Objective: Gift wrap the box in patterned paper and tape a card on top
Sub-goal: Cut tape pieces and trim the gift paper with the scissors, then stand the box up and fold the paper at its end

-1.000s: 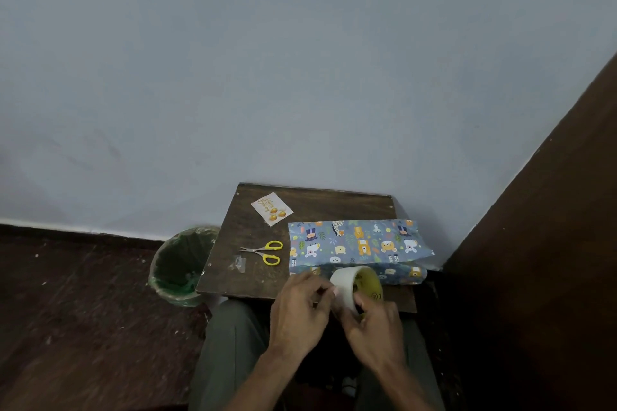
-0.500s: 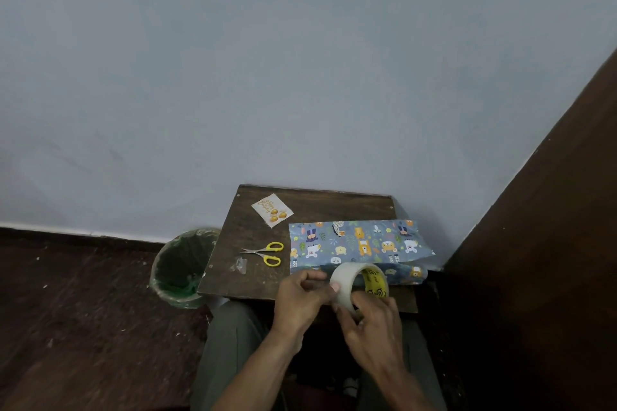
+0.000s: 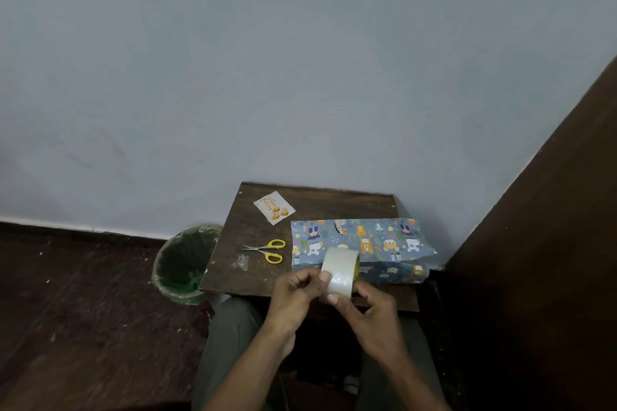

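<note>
A box wrapped in blue animal-patterned paper (image 3: pixel 360 240) lies on the right half of a small dark wooden table (image 3: pixel 320 205). A white card with orange shapes (image 3: pixel 274 207) rests at the table's back left. In front of the box, a roll of clear tape (image 3: pixel 340 272) is held above the table's near edge. My right hand (image 3: pixel 367 314) grips the roll from below and the side. My left hand (image 3: pixel 297 294) has its thumb pressed on the roll's outer face, fingers curled beside it.
Yellow-handled scissors (image 3: pixel 268 250) lie left of the box, with a scrap of clear tape (image 3: pixel 241 262) near them. A green-lined bin (image 3: pixel 183 264) stands on the dark floor left of the table. A dark wooden panel (image 3: pixel 551 243) rises on the right.
The tape roll has been turned so its broad outer face shows instead of the yellow core. Both hands have stayed at the table's near edge.
</note>
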